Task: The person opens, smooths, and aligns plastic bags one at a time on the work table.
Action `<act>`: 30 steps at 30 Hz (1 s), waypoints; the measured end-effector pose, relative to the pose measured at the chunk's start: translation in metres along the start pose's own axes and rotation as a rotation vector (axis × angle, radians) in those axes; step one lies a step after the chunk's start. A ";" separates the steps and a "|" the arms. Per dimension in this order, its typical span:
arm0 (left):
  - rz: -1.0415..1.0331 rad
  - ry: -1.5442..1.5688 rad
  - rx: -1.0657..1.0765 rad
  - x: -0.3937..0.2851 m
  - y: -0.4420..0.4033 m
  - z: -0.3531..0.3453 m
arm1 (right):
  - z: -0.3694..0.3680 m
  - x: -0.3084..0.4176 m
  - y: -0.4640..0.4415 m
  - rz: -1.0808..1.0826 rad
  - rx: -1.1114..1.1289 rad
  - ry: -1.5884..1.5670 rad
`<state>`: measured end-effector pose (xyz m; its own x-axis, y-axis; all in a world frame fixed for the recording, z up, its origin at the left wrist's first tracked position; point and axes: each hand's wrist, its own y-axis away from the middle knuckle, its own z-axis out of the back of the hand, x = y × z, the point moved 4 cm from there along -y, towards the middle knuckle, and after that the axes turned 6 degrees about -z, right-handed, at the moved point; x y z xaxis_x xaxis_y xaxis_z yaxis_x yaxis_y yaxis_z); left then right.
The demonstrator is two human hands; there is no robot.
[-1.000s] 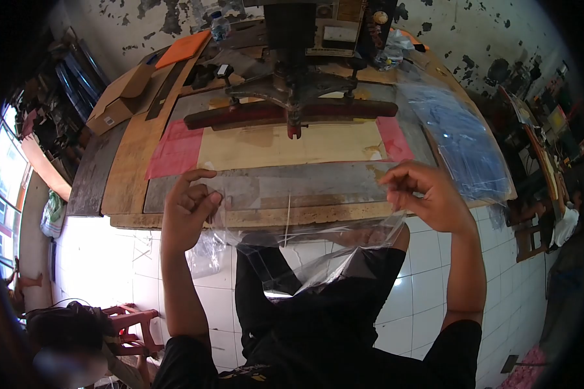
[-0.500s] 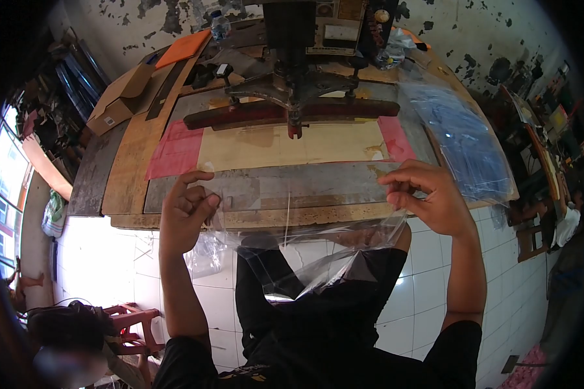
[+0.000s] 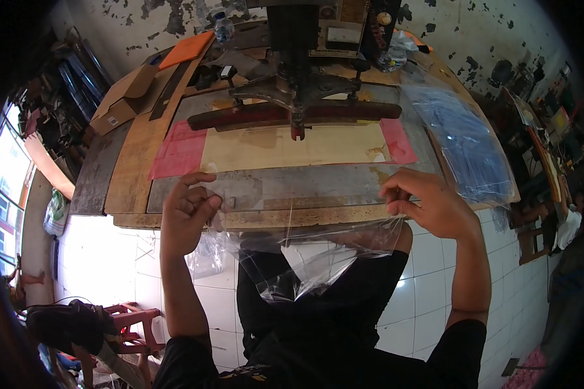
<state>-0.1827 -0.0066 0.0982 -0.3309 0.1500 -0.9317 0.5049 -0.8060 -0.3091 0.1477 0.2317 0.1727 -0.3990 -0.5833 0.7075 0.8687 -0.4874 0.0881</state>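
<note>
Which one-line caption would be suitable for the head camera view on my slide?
A person's left hand and right hand hold clear plastic film between them at the near edge of a worktable.

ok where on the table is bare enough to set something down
The table's front-left corner looks bare, bordered by the cardboard box, left pink sheet and left hand. Crowded: the right side, under bluish plastic sheets, and front middle, where left and right hand hold transparent film.
</note>
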 end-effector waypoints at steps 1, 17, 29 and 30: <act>0.001 -0.001 -0.004 -0.001 0.000 0.000 | -0.001 0.002 0.000 -0.007 0.014 0.051; -0.028 -0.044 -0.049 -0.003 0.002 0.007 | 0.004 0.000 -0.004 0.301 -0.034 0.093; -0.018 -0.029 -0.074 0.000 -0.001 0.007 | -0.003 -0.013 0.002 0.142 -0.107 -0.569; -0.030 -0.018 -0.080 0.000 0.000 0.007 | -0.003 -0.014 0.003 0.140 -0.106 -0.569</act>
<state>-0.1882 -0.0100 0.0997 -0.3609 0.1626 -0.9183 0.5563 -0.7527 -0.3520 0.1545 0.2362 0.1607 -0.0367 -0.2209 0.9746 0.8558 -0.5105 -0.0835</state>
